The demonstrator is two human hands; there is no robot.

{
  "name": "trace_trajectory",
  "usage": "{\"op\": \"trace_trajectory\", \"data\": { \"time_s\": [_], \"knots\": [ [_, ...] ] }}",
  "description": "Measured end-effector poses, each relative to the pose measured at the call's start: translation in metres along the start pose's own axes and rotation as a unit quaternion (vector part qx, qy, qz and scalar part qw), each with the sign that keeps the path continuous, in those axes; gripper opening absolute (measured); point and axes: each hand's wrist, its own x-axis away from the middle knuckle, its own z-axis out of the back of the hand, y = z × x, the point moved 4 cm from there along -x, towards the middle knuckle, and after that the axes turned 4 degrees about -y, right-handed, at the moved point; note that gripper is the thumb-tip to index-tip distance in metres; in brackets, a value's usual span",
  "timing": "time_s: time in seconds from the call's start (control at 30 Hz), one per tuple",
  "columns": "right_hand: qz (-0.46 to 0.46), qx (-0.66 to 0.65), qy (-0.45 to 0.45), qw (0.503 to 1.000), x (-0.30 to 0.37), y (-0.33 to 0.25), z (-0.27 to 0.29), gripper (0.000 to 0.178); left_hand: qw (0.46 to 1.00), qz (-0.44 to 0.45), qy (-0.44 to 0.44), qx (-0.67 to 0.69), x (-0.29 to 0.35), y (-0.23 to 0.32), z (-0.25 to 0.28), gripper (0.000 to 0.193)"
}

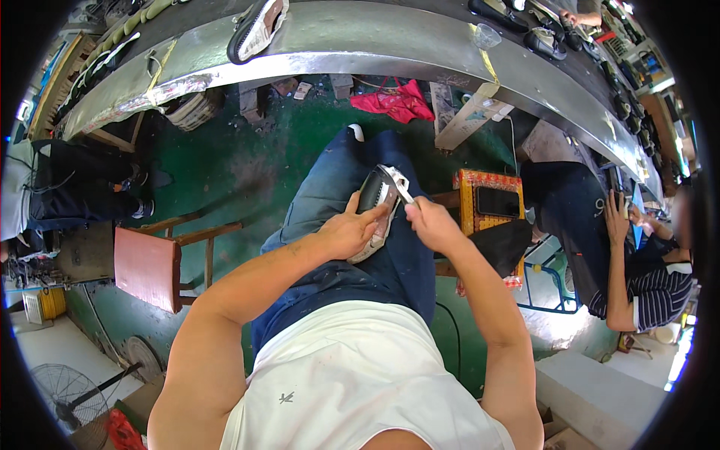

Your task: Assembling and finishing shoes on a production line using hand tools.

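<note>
A dark shoe upper with pale edges (369,195) lies across my thighs, its toe pointing away from me. My left hand (349,232) is wrapped over its side, thumb and fingers pressing on it. From the right, my right hand (433,223) closes around the handle of a slim metal hand tool (403,191). The tool's head reaches the far end of the shoe, where a whitish flap sticks up. Its working tip is too small to make out, so I cannot tell its exact kind.
A metal-edged conveyor bench (360,64) curves ahead, carrying a loose shoe (256,31). Right of me, a stool (466,217) holds a phone (498,201); a co-worker in a striped top (664,296) sits beyond. A chair (148,266) and fan (67,401) stand left.
</note>
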Motion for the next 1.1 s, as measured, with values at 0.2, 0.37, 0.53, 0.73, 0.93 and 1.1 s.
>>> {"op": "trace_trajectory", "data": {
  "time_s": [0.2,0.37,0.53,0.73,0.93,1.1],
  "knots": [
    [-0.091,-0.11,-0.092,0.985,0.014,-0.019,0.009,0.044,0.989,0.079,0.054,0.111,0.016,-0.013,-0.012,0.072],
    [-0.064,-0.076,-0.1,0.99,0.026,-0.024,-0.005,0.046,0.984,0.057,0.073,0.154,0.009,-0.026,-0.015,0.087],
    [-0.011,-0.019,-0.076,0.997,0.044,-0.031,-0.022,0.045,0.985,0.035,0.069,0.154,0.007,-0.037,-0.02,0.094],
    [-0.129,-0.29,-0.085,0.944,0.071,-0.001,-0.025,0.044,0.979,0.051,-0.017,0.195,0.014,-0.018,-0.004,0.107],
    [-0.147,-0.533,0.055,0.832,0.098,0.026,-0.059,0.043,0.999,0.034,-0.023,-0.011,0.023,0.031,0.081,0.102],
    [-0.14,-0.587,0.123,0.788,0.109,0.039,-0.065,0.04,0.989,-0.105,0.104,0.023,0.021,0.072,0.15,0.09]
  ]
}}
